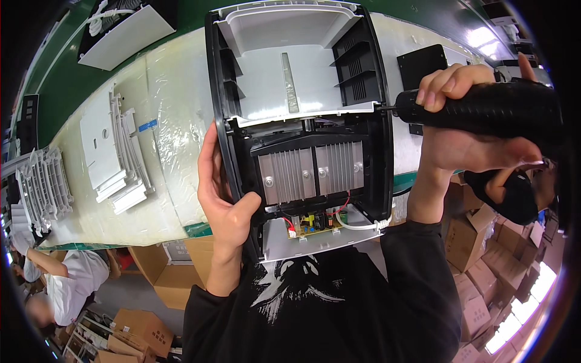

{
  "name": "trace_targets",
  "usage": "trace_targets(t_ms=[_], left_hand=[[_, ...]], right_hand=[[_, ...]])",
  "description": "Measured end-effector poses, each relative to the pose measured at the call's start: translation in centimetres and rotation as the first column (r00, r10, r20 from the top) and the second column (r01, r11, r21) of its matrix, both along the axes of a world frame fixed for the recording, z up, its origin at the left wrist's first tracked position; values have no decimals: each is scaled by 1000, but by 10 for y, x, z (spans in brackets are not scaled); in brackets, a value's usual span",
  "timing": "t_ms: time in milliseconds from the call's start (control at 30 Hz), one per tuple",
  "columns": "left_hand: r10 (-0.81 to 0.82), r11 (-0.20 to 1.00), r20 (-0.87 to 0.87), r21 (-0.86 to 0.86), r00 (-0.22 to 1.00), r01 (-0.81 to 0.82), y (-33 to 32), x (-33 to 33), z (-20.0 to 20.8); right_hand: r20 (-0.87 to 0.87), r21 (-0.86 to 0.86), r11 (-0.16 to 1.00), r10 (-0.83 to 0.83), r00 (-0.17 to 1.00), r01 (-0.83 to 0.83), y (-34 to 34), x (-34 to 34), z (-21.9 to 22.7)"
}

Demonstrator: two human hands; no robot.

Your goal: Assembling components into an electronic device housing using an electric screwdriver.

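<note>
An opened black-and-white appliance housing (386, 157) stands in front of me at the table's near edge. Two finned metal heat sinks (341, 169) sit side by side in its lower half, above a small circuit board (311, 225) with red wires and a white cable. My left hand (225, 206) grips the housing's left side, thumb on the inner edge and fingers behind it. In my right hand (466, 121) is a black electric screwdriver (484, 109), held level. Its bit reaches the right wall beside the white inner compartment; whether a screw is there is too small to tell.
Left on the plastic-covered table (181, 139) lie stacked white panels (112, 145) and ribbed white parts (45, 181). A similar unit (127, 36) stands at the back left, and a black panel (423, 63) lies behind my right hand. Other people and cardboard boxes (484, 266) are around the table.
</note>
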State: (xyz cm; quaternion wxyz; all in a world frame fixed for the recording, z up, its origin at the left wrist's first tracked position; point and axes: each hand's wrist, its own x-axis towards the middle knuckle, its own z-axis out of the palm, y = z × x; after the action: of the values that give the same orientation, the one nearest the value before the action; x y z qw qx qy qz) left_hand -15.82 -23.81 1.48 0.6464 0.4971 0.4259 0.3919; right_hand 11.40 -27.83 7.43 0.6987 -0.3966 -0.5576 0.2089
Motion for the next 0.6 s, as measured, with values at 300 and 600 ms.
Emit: trace_targets(t_ms=[300, 600], left_hand=[[-55, 998, 33, -7, 998, 56, 1, -5, -1], [-56, 998, -2, -18, 998, 56, 1, -7, -2]], right_hand=[[-14, 20, 997, -75, 997, 75, 3, -10, -7], [-179, 24, 999, -44, 983, 49, 4, -9, -13]])
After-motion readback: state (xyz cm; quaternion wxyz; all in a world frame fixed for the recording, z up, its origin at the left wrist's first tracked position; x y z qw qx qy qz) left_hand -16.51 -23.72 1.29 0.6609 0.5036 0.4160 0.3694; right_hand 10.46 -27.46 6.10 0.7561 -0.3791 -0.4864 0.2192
